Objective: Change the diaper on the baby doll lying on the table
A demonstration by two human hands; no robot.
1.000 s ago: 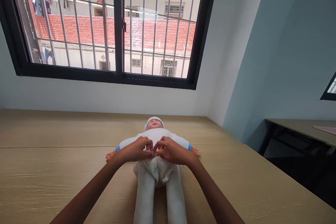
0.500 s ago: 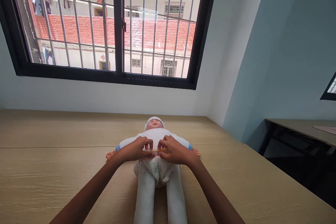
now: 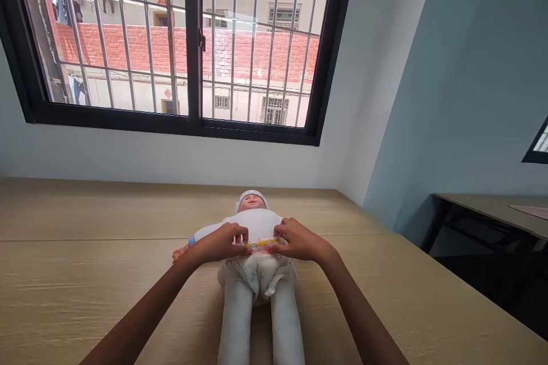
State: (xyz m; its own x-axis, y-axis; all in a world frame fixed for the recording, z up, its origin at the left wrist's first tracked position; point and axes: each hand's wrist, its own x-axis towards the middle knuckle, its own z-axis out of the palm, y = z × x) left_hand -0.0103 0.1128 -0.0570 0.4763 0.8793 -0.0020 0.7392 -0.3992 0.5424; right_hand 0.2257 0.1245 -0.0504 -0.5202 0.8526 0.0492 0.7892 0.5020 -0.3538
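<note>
A baby doll [image 3: 257,223] lies on its back, wearing a white cap, a white top with blue cuffs and a white diaper [image 3: 262,269]. A yellow strip [image 3: 262,243] runs across the diaper's front waist. My left hand [image 3: 229,241] pinches the waist edge at the strip's left end, fingers curled. At the strip's right end, my right hand [image 3: 299,239] is closed in a similar pinch on the waistband. The doll's pale legs [image 3: 287,322] stretch toward me. Its right-side forearm is hidden behind my right hand.
The doll rests on a wooden table [image 3: 107,285] that meets the white wall at the back. Above is a barred window [image 3: 194,40] with a black frame. A second dark table [image 3: 483,205] stands to the right, past this table's edge.
My right hand has moved to the right along the diaper's waist, exposing more of the yellow strip. My left hand has stayed almost in place.
</note>
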